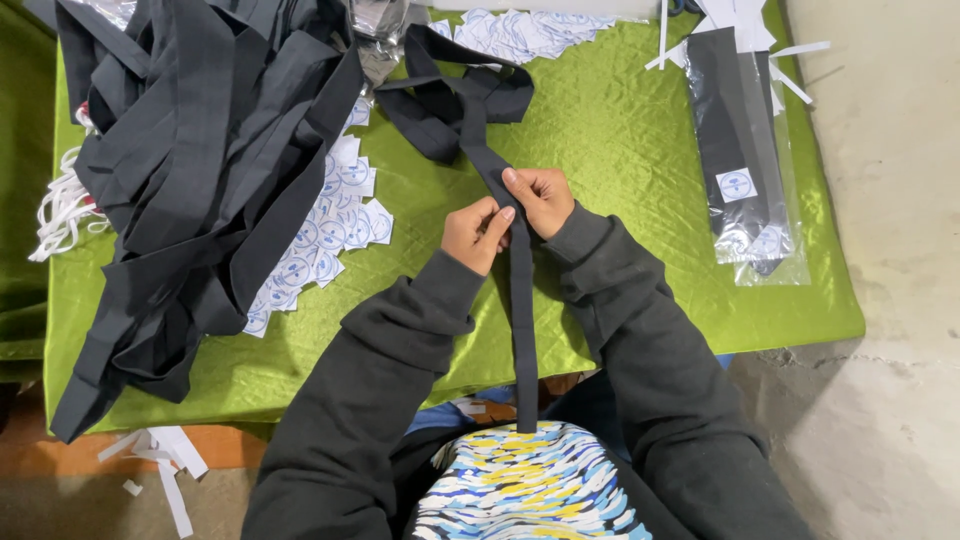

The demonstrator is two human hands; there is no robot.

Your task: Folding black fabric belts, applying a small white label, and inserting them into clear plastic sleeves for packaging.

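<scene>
A dark necktie runs from a folded bundle near the table's far middle down over the front edge toward my lap. My left hand pinches the tie's narrow strip from the left. My right hand grips the same strip from the right, thumb on top. Both hands meet on the tie above the green cloth that covers the table.
A big heap of dark ties fills the left side, with several small white round-printed labels beside it. Clear bags holding packed ties lie at the right. White paper strips hang near the floor. White cords sit far left.
</scene>
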